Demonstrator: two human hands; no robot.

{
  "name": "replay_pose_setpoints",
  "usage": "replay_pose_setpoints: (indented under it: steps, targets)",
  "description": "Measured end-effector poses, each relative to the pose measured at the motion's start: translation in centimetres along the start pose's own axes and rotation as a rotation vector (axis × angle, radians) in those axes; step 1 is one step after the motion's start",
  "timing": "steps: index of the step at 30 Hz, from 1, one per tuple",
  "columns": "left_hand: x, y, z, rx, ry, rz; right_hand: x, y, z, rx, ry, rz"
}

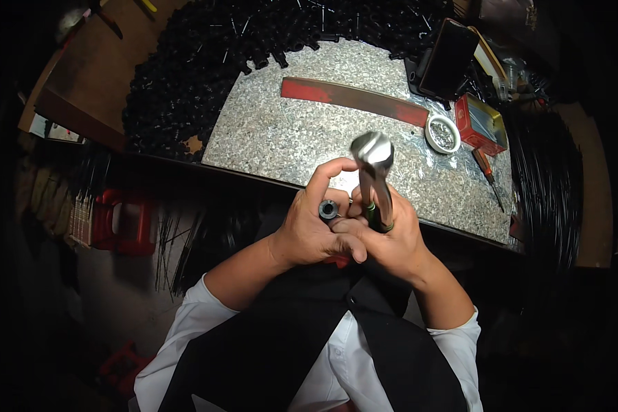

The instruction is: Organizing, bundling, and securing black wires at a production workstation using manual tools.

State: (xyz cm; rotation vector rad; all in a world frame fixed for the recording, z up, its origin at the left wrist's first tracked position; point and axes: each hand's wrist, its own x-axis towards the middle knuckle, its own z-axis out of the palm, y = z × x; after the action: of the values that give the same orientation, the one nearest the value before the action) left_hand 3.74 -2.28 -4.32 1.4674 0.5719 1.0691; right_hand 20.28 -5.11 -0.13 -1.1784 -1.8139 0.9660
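Close together over the table's front edge are my two hands. My left hand (303,223) is closed round a short black tube (329,209), whose round open end faces up. The left index finger arches above it. My right hand (404,235) grips pliers (373,152) with a broad, shiny, rounded metal head and green on the handles. The head points up and away from me and is slightly blurred. Between the hands the fingertips nearly meet, and a small metallic bit (351,201) shows there; what it belongs to is hidden.
A large heap of black tubular parts (178,89) covers the far left of the speckled stone tabletop (254,137). On it lie a red-brown strip (353,101), a white bowl of small metal pieces (443,134), a red box (479,123) and an orange-handled screwdriver (487,178). Black rods (546,185) hang at right.
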Motion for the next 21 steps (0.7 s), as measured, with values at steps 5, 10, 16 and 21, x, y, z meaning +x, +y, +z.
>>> replay_pose_setpoints:
  steps: [5,10,16,21]
  targets:
    - [-0.1,0.0,-1.5,0.054,0.072,-0.055,-1.5,-0.3,-1.6,-0.052,-0.118,0.224]
    - [0.1,0.2,-2.3,-0.045,0.134,-0.053,-3.3,-1.1,-3.4,-0.499,-0.083,-0.111]
    - [0.6,0.3,-1.1,0.083,0.070,0.014,-4.7,-0.9,-3.3,-0.891,-0.027,-0.121]
    - [0.6,0.7,-0.9,0.106,0.055,-0.013,-4.5,-0.5,-3.3,-1.058,0.074,-0.234]
